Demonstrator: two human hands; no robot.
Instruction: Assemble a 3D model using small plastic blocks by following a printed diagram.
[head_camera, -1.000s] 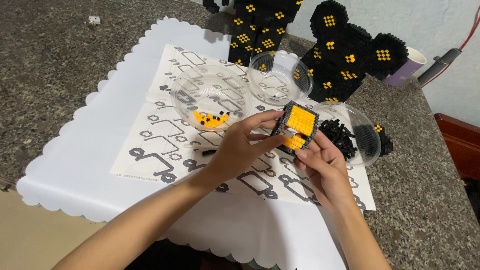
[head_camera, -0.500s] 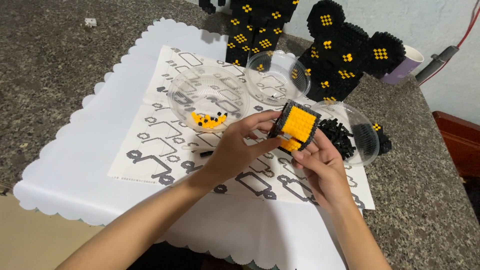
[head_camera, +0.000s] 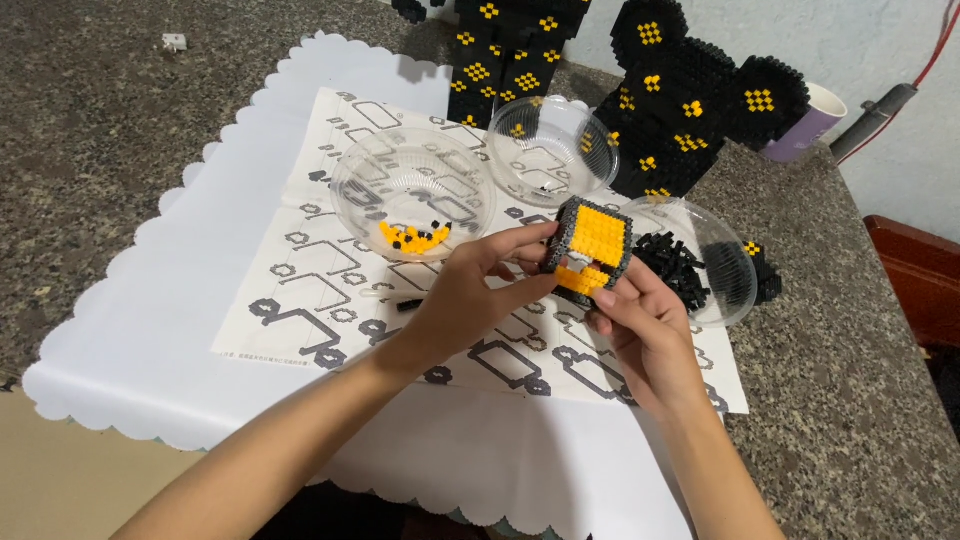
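Both hands (head_camera: 560, 300) tilted yellow-black block piece (head_camera: 592, 245) upright.

We saw near side open: bare white paper mat (head_camera: 150, 330) left of left hand (head_camera: 470, 300), clear passage there. Ahead, three clear bowls crowded path: left bowl (head_camera: 412, 192), middle bowl (head_camera: 552, 150), right bowl (head_camera: 700, 262) just beside right hand (head_camera: 645, 330). Behind them, black-and-yellow block figures (head_camera: 690, 100) walled off far edge. Purple cup (head_camera: 808, 122) blocked far right corner.

Left hand (head_camera: 480, 290) and right hand (head_camera: 640, 325) together hold a yellow-and-black block piece (head_camera: 592, 242); clear bowls at 10 (head_camera: 412, 190), 12 (head_camera: 553, 150) and 3 o'clock (head_camera: 715, 260).
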